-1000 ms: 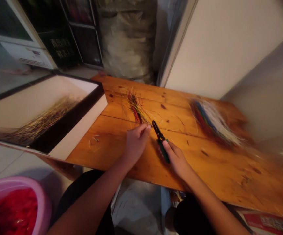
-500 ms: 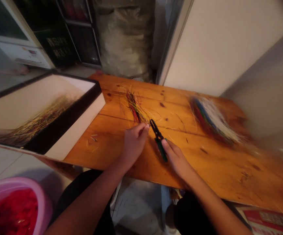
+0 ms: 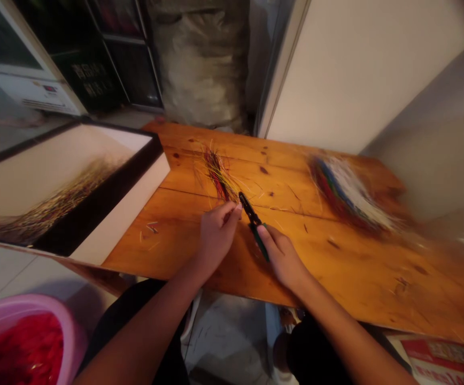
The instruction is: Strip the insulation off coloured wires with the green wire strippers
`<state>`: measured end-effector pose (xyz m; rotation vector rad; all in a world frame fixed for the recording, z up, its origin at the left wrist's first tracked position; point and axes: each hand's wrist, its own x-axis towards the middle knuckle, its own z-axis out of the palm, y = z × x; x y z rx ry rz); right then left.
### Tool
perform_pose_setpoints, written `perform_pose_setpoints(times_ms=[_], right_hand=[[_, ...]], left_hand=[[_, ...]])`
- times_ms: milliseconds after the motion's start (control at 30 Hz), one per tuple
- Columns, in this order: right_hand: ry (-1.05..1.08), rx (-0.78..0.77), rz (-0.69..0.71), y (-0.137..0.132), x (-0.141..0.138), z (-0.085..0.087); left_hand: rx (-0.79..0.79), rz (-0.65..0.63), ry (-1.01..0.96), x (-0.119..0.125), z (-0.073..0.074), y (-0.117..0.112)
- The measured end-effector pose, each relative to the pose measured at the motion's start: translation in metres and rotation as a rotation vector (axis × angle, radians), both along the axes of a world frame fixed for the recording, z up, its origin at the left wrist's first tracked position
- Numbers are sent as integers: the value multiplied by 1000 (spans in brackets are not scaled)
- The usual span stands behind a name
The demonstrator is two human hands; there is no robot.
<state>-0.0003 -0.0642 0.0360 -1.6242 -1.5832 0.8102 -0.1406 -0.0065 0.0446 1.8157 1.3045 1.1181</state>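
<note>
Pliers [image 3: 251, 216] nose is now sitting tighter against your left fingertips than half a second ago, and both hands are sitting slightly further toward 10 o'clock on the wooden table [image 3: 336, 278]. Your right hand [image 3: 282, 258] is wrapping closed around the green handles, with the black nose pointing to 11 o'clock and the jaws looking nearly together. Your left hand [image 3: 216, 232] is curling almost shut, thumb and forefinger pinching the near ends of the wire bundle [image 3: 217, 176]; which strand, cannot tell. That bundle is lying flat at 12 o'clock from the left hand: thin red, yellow and green strands fanning toward the far edge, a few strays spreading sideways. Blurred multicolour wire pile [image 3: 348, 195] is lying at 2 o'clock from the right hand, well apart. Black-rimmed box [image 3: 107, 198] holding more strands is sitting at 9 o'clock. Pink basin [image 3: 74, 334] of red stuff is sitting at 7 o'clock.
</note>
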Motion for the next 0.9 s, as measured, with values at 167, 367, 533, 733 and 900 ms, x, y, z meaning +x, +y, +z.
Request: perform_pose_setpoints(times_ms=[167,367,533,733,900], right_hand=[[-102,49,21,3,3,0],[-130,59,17,8,8,-2],[-83,42,-140,22,31,-8],[82,0,-143,22,45,-17],[97,-40,-24,10,28,-8]], left_hand=[[0,8,14,-1,-2,0],[-25,-23,75,-1,-2,0],[-109,-76,79,-2,-4,-1],[-86,0,16,-5,-5,0],[-50,51,-19,-4,-5,1]])
